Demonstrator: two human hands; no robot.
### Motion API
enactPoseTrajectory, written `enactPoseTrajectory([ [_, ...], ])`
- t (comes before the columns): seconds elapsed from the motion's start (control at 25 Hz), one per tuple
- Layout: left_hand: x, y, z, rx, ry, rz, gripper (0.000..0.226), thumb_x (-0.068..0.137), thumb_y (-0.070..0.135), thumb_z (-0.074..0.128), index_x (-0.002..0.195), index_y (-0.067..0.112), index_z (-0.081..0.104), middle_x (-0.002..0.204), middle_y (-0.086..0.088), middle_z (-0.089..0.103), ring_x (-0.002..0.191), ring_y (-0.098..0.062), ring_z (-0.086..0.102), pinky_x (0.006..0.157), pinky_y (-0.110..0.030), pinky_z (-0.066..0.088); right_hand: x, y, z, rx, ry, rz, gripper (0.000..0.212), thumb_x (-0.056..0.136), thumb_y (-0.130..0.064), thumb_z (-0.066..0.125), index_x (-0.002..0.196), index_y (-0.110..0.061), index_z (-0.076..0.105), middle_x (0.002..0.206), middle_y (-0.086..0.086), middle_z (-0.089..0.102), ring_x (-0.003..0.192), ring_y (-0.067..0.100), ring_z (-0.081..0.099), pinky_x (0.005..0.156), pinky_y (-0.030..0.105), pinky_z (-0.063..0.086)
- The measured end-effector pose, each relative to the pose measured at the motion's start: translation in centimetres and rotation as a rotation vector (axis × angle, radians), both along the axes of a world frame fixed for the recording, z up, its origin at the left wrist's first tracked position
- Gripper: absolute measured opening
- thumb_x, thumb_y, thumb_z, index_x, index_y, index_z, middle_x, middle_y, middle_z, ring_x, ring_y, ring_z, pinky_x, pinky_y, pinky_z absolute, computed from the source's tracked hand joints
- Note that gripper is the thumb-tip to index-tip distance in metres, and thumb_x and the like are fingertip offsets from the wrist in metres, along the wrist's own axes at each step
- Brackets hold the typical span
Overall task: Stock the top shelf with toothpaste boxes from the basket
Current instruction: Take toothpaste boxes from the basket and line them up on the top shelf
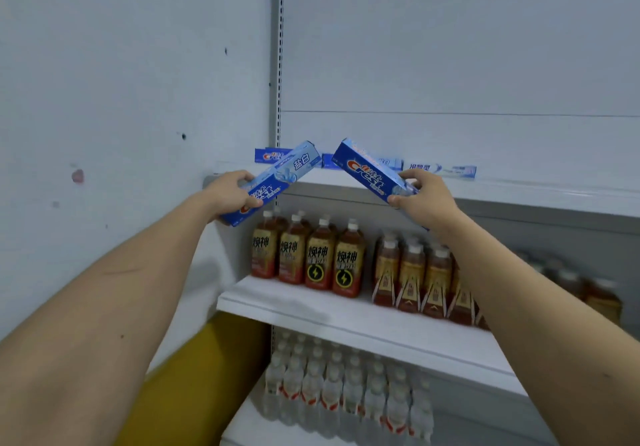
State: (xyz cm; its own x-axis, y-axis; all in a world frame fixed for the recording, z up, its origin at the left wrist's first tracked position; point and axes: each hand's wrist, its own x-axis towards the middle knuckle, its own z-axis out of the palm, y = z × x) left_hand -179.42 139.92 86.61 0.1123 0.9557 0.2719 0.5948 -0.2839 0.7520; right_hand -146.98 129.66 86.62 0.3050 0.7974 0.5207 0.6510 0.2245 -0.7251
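Altogether two hands (230, 196) (two boxes (277, 178)).

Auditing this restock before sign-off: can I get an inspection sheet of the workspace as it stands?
Surface: top shelf, white, mostly bare.
Job's things: three toothpaste boxes lying at the back; basket not in view.
Clutter: nothing seen.
Hands: left hand grips a tilted blue box; right hand grips another.
Cables: nothing seen.
Surroundings: brown drink bottles on the shelf below, clear water bottles lower, white wall at left.
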Motion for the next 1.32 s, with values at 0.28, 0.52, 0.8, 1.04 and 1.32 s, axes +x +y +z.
enactPoseTrajectory([
  [0.28,3.3,3.3,6.5,0.087,0.097,0.046,0.039,0.087,0.02,0.072,0.121,0.027,0.053,0.109,-0.017,0.061,0.085,-0.032,0.061,0.069,-0.044,0.055,3.6,4.1,4.2,-0.005,-0.141,-0.063,0.042,0.076,-0.024,0.075,0.113,-0.028,0.056,0.11,0.001,0.06,0.098,0.026,0.061,0.09,0.048,0.051],
  [0.52,4.6,7.3,8.5,0.103,0.26,0.09,0.048,0.088,0.021,0.07,0.132,0.026,0.05,0.114,-0.014,0.057,0.093,-0.031,0.057,0.077,-0.047,0.055,6.1,7.2,6.9,-0.042,-0.237,-0.126,0.037,0.074,-0.022,0.074,0.102,-0.031,0.053,0.104,0.003,0.06,0.093,0.028,0.061,0.088,0.049,0.052],
  [0.8,4.8,14.6,10.3,0.083,0.375,0.054,0.049,0.087,0.022,0.072,0.131,0.027,0.049,0.116,-0.013,0.056,0.095,-0.031,0.058,0.064,-0.039,0.052,6.4,12.7,8.2,-0.157,-0.391,-0.172,0.031,0.075,-0.022,0.076,0.096,-0.031,0.055,0.1,0.0,0.061,0.096,0.026,0.06,0.089,0.049,0.052],
  [1.04,4.3,21.5,10.8,0.039,0.567,0.033,0.052,0.087,0.023,0.072,0.132,0.029,0.048,0.123,-0.01,0.051,0.104,-0.031,0.056,0.072,-0.042,0.056,4.7,18.8,9.3,-0.237,-0.515,-0.165,0.038,0.082,-0.022,0.075,0.115,-0.018,0.058,0.112,0.006,0.057,0.1,0.024,0.056,0.081,0.036,0.053],
  [1.32,3.7,27.2,11.3,-0.09,0.661,-0.041,0.057,0.084,0.02,0.076,0.132,0.033,0.048,0.128,-0.006,0.049,0.113,-0.032,0.053,0.082,-0.046,0.057,3.6,23.8,9.3,-0.326,-0.597,-0.155,0.044,0.083,-0.023,0.074,0.124,-0.019,0.058,0.122,0.006,0.055,0.105,0.023,0.053,0.083,0.034,0.051],
])
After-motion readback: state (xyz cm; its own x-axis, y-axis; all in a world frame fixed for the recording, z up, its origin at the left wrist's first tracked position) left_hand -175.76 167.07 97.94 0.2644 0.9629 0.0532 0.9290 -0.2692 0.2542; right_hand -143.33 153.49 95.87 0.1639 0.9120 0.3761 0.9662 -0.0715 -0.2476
